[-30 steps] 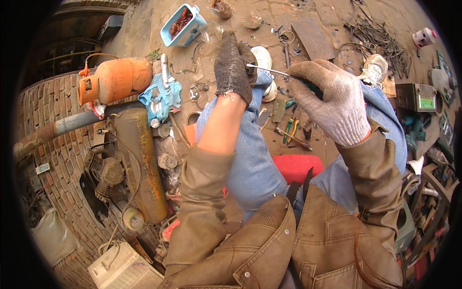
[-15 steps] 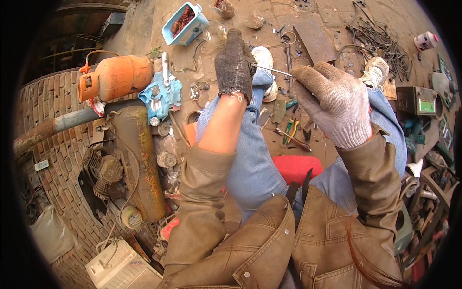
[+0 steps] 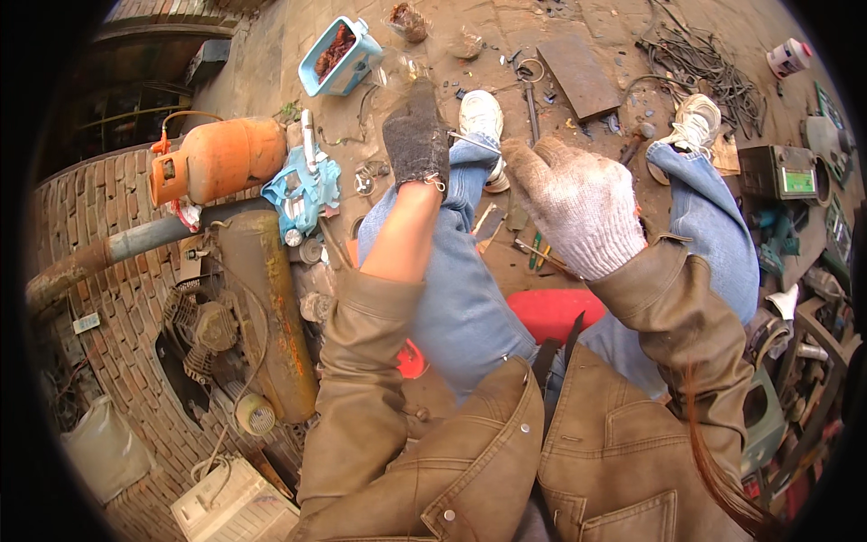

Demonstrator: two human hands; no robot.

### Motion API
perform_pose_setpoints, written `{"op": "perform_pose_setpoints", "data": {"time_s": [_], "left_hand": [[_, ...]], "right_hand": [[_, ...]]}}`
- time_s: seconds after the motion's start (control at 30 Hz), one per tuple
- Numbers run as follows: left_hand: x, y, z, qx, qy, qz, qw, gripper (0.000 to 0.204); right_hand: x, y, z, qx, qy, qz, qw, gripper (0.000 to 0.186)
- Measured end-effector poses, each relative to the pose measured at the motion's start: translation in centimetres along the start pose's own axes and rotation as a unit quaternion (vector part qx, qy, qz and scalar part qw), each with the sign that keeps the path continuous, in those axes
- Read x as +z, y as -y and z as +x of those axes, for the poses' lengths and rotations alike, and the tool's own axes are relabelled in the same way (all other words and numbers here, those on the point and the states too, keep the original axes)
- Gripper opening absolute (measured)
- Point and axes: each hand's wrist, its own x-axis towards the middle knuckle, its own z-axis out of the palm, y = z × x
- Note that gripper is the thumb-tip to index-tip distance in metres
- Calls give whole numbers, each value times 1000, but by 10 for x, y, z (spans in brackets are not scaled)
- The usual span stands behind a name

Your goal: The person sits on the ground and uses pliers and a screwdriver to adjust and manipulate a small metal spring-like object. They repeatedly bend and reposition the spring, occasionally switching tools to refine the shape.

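My left hand (image 3: 416, 137), in a dark worn glove, is closed around one end of a thin metal rod (image 3: 473, 142); whatever part lies inside the fist is hidden. The rod points right and slightly down. At its other end my right hand (image 3: 578, 203), in a pale glove with browned fingers, is closed in a pinch. Both hands are held up over my jeans and white shoes (image 3: 481, 116). Just beyond the left fist is something clear and crumpled, like plastic (image 3: 397, 72).
Left are an orange gas cylinder (image 3: 233, 161), a blue plastic bag (image 3: 302, 190) and a rusty tank (image 3: 271, 316). Ahead stand a light-blue tub (image 3: 358, 72), a flat metal plate (image 3: 578, 77) and tangled cables (image 3: 709, 77). Pliers (image 3: 538, 251) lie beneath my right hand. A green-labelled box (image 3: 786, 173) sits right.
Both hands have shifted left and a little lower in the picture, the right one farther, so they are closer together. Less of the rod shows between them. The view has shifted slightly.
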Motion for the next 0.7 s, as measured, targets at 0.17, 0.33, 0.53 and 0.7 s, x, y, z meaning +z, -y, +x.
{"op": "perform_pose_setpoints", "data": {"time_s": [0.17, 0.33, 0.53, 0.7], "left_hand": [[0, 6, -2, -90, 30, -105, 990, 21], [-7, -6, -6, -37, 7, -102, 994, 32], [-16, -23, 2, -344, 25, -458, 819, 44], [-25, -32, 6, -340, -25, -453, 824, 52]], "right_hand": [[10, -7, 2, 119, 20, 261, 958, 21], [11, -18, 1, 319, 129, 505, 792, 28], [6, -25, 4, 392, 261, 695, 544, 28], [11, -15, 12, 100, -44, 333, 937, 21]]}}
